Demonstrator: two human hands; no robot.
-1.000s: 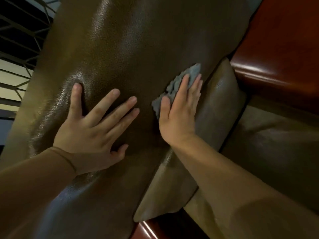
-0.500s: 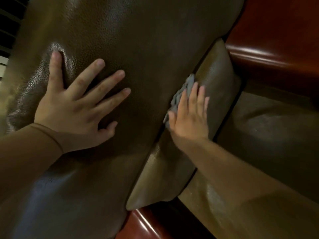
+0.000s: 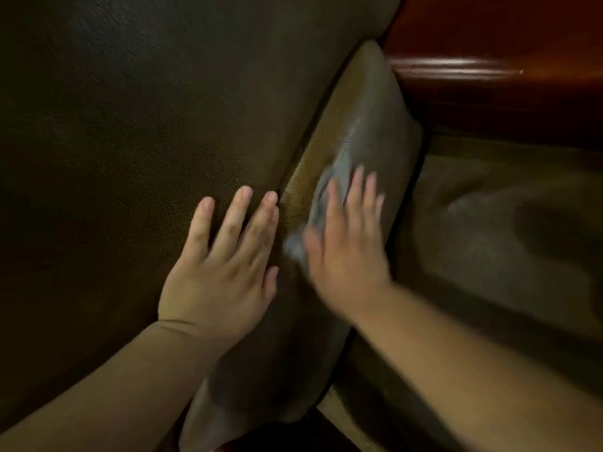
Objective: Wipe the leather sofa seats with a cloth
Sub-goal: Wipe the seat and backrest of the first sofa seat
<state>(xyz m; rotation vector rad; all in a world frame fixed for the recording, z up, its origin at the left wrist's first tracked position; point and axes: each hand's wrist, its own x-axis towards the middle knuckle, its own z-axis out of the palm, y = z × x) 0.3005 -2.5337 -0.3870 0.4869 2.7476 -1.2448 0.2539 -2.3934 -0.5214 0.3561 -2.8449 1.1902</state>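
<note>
Pressing flat on the big dark leather cushion [image 3: 146,125], the left hand [image 3: 222,272] has its fingers straight and a bit spread, palm down, nothing held; fingertips reach almost to the seam w/ the next cushion. Its forearm comes in from the lower left corner. The right hand [image 3: 346,252] lies palm down on the narrower side cushion [image 3: 368,119], fingers straight and close together, pushing the grey cloth [image 3: 326,190] against the leather, not curled round it. The cloth shows above and left of the fingers, blurred, approx. along the cushion's length. The right forearm enters from the lower right. Both hands are near each other, not touching. A glossy red-brown wood part [image 3: 489,44] is at upper right.
</note>
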